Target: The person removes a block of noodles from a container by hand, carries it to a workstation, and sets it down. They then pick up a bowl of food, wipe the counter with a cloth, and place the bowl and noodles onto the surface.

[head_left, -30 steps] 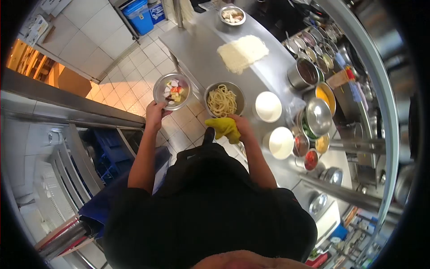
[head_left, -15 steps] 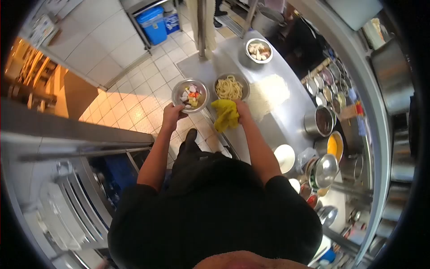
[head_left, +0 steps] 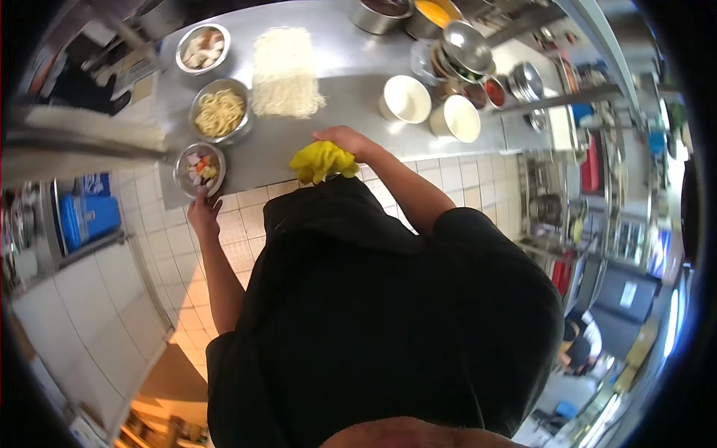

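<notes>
A small metal bowl point(head_left: 179, 181) of diced pieces in white, orange and yellow sits at the left front corner of the steel table. Just at its near rim is my left hand point(head_left: 204, 214), fingers apart, the tips at or touching the edge. A crumpled yellow cloth point(head_left: 324, 161) is gripped in my right hand point(head_left: 342, 139) over the table's front edge. Behind the small bowl stands a metal bowl of thick noodles point(head_left: 220, 113). Farther back is a bowl of pale chunks point(head_left: 204, 49). To their right lies a rectangular pale, grainy layer point(head_left: 284, 72).
Two white tubs point(head_left: 405, 99) point(head_left: 456, 119) stand on the steel table point(head_left: 351, 97) to the right. Behind them are pots, including one with orange contents point(head_left: 433, 11), and stacked metal bowls point(head_left: 467, 46). A blue bin point(head_left: 89, 222) is at left. Another person point(head_left: 580, 343) is at far right.
My view has turned to the right. The small bowl, held out past the table's edge before, now rests on the corner, and my left hand has loosened. The yellow cloth has moved right along the table edge.
</notes>
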The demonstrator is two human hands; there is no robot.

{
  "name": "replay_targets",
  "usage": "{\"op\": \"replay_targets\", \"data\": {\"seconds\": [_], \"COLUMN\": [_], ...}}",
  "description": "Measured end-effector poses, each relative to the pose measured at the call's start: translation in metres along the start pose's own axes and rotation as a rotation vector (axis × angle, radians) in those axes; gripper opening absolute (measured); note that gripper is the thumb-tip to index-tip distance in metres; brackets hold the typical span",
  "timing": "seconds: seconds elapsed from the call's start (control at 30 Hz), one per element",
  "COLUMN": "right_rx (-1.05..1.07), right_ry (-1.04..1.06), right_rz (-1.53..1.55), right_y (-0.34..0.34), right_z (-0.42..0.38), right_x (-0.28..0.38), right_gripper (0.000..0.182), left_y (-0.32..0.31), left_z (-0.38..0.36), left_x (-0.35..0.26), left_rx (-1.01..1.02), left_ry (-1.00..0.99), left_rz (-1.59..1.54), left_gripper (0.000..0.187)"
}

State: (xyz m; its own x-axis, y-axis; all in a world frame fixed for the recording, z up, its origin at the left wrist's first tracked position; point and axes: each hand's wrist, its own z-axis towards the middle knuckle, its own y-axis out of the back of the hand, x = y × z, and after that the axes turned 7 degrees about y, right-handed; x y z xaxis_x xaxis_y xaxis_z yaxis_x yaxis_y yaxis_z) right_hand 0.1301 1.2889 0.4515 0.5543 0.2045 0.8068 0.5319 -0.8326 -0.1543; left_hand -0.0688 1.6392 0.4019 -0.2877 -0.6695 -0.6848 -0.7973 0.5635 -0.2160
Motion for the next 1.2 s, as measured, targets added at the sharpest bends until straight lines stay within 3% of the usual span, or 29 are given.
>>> {"op": "replay_targets", "data": {"seconds": [0.03,0.13,0.23,0.3,0.37,0.4,0.43,0.5,0.57,0.67,0.77,0.83,0.9,1.0,1.07,1.2], "right_rx": [-0.073,-0.329,-0.656,-0.845,-0.995,-1.080,-1.133,-1.238,-1.188,-1.135,-1.096,-1.070,-1.010,-0.956,-0.910,-0.852], "right_ry": [0.031,0.056,0.079,0.101,0.120,0.116,0.112,0.154,0.148,0.102,0.138,0.132,0.115,0.152,0.164,0.190], "right_rz": [-0.019,-0.071,-0.185,-0.292,-0.388,-0.491,-0.568,-0.737,-0.688,-0.640,-0.650,-0.655,-0.632,-0.637,-0.643,-0.656], "right_y": [0.013,0.060,0.096,0.120,0.143,0.151,0.156,0.172,0.179,0.195,0.212,0.215,0.220,0.224,0.231,0.222], "right_z": [-0.026,-0.082,-0.137,-0.168,-0.185,-0.192,-0.196,-0.199,-0.202,-0.200,-0.191,-0.190,-0.187,-0.186,-0.183,-0.198], "right_x": [-0.001,-0.021,-0.023,-0.029,-0.042,-0.046,-0.044,-0.049,-0.045,-0.043,-0.057,-0.053,-0.058,-0.062,-0.068,-0.029], "right_gripper": [0.037,0.036,0.038,0.043,0.049,0.053,0.054,0.063,0.069,0.071,0.065,0.052,0.042,0.030,0.035,0.043], "left_y": [-0.001,-0.003,-0.015,-0.068,-0.149,-0.188,-0.237,-0.306,-0.359,-0.410,-0.420,-0.423,-0.426,-0.443,-0.452,-0.448], "left_z": [-0.007,-0.022,-0.026,-0.031,-0.047,-0.054,-0.084,-0.097,-0.101,-0.094,-0.028,-0.051,-0.028,0.019,0.042,0.037], "left_x": [-0.005,-0.015,0.003,0.015,0.036,0.050,0.040,0.064,0.086,0.113,0.168,0.118,0.085,0.050,0.034,0.031], "left_rx": [0.016,-0.237,-0.420,-0.091,0.247,0.452,0.610,0.844,0.933,0.875,0.748,0.515,0.397,0.214,0.227,0.183], "left_ry": [0.031,0.102,-0.646,-0.652,-1.038,-0.887,-0.493,-0.708,-0.919,-0.802,-0.956,-0.805,-0.914,-0.907,-0.767,-0.775], "left_rz": [0.012,0.299,0.865,0.828,0.946,0.910,1.035,1.176,1.480,1.733,1.448,1.411,1.382,1.378,1.544,1.605], "left_gripper": [0.034,0.035,0.032,0.022,0.023,0.031,0.043,0.058,0.062,0.053,0.043,0.034,0.037,0.038,0.038,0.050]}}
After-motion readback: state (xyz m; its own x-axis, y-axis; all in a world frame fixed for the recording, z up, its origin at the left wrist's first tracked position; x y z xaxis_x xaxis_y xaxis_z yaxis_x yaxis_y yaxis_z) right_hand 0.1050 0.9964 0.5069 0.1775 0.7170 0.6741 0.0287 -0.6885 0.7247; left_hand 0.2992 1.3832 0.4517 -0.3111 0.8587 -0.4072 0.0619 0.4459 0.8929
